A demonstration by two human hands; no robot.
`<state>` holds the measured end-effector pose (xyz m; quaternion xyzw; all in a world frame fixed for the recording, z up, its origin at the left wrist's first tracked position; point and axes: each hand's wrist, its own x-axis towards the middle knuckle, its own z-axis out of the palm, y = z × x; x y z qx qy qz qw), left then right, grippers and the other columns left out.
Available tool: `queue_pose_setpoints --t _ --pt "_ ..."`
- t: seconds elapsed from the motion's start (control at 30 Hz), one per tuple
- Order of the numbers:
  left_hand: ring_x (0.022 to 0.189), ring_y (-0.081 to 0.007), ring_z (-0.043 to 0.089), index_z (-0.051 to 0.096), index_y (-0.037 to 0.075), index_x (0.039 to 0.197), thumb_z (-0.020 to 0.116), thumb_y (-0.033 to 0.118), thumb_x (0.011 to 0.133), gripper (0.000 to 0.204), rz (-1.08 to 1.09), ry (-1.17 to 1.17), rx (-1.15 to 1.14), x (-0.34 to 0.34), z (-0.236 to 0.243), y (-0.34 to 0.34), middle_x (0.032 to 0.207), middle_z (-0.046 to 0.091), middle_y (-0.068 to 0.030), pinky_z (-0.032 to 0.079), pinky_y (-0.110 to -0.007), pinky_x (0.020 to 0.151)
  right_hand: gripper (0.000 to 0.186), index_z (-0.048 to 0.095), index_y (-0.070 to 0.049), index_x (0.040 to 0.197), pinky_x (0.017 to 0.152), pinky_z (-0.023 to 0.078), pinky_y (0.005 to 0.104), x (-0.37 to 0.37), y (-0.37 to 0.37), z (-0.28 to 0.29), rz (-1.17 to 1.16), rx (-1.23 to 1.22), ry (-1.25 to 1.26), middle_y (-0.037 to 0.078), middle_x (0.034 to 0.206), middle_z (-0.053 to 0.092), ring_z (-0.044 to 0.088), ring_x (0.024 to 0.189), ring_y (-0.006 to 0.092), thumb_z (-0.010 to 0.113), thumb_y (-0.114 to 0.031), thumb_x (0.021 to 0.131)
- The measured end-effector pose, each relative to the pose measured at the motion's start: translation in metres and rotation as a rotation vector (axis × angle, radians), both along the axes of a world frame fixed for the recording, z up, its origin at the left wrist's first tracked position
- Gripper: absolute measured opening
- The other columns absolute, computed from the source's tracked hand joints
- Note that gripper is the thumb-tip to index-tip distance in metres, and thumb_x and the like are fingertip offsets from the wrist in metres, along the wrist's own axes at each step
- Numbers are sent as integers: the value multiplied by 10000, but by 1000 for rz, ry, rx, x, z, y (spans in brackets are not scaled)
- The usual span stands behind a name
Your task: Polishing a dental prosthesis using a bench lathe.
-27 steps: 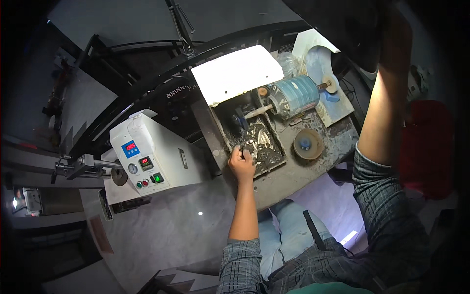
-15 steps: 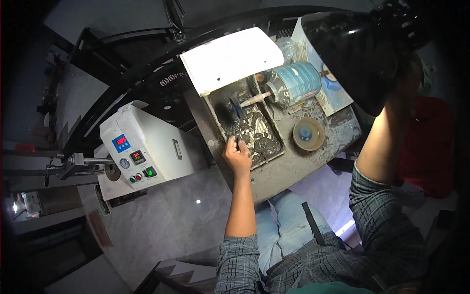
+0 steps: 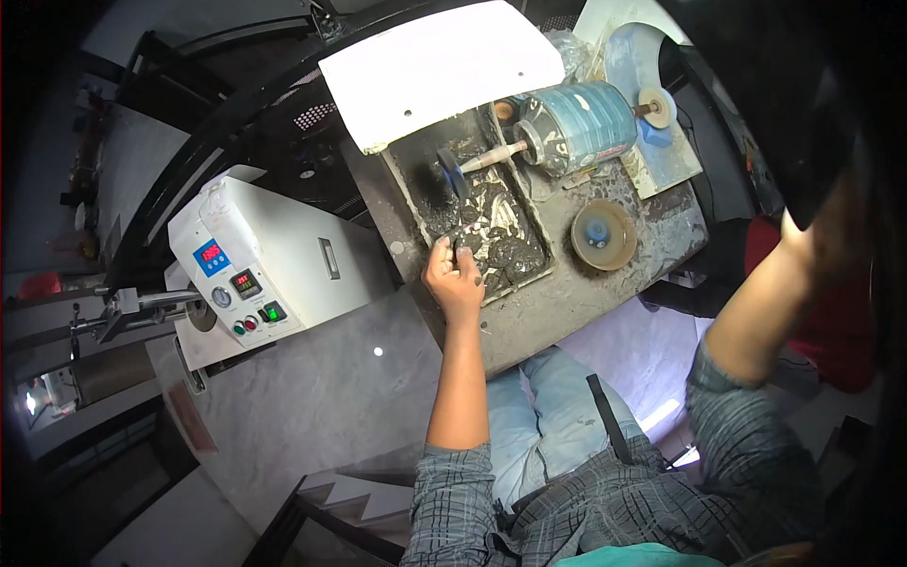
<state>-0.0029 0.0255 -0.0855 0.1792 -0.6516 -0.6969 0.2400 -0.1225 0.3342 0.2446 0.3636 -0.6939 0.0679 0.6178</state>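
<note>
My left hand rests at the front left corner of a dirty black tray holding dark lumps. Its fingers are pinched on a small piece, too small to make out. Just beyond it, a spindle with a dark polishing wheel sticks out of a bluish motor. My right hand is raised at the far right against a big black lamp shade. It is blurred and partly hidden, so its grip does not show.
A round disc lies on the grey bench right of the tray. A white hood covers the tray's back. A white control box with displays and buttons stands to the left, under a black curved rail. My blue-trousered legs sit below the bench.
My right arm has lifted the black lamp shade up and toward the right. My left hand has stayed at the tray's corner.
</note>
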Motion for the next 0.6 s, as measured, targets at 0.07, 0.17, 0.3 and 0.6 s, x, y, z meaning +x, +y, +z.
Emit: queue_pose_setpoints --t 0.07,0.17,0.3,0.6 --pt "763 -67 587 535 -147 1162 552 -83 900 270 -6 15 33 3 -4 -5 912 661 -93 446 -188 637 491 519 121 1280 867 502 385 35 -7 -70 898 -1250 -754 205 1181 630 628 991 253 452 -245 961" --pt "761 -60 581 549 -130 1142 544 -91 899 246 -30 68 63 1 7 -3 914 660 -72 439 -181 639 518 520 120 1276 909 464 351 74 -54 -145 495 -823 -1105 191 1299 565 575 1104 243 535 -257 922" --pt "792 -73 611 575 -112 1099 529 -105 887 217 27 9 108 -1 19 -4 937 675 -86 457 -190 681 322 654 8 1162 907 489 338 92 -136 -197 392 -618 -1543 92 1102 666 629 996 186 625 -156 886" --pt "890 -127 632 588 -105 1081 503 -104 877 220 -69 -57 58 -28 40 -18 981 661 -102 485 -240 799 210 719 6 1045 871 513 383 37 -202 -277 256 -430 -1823 215 976 717 704 935 323 610 -41 872"
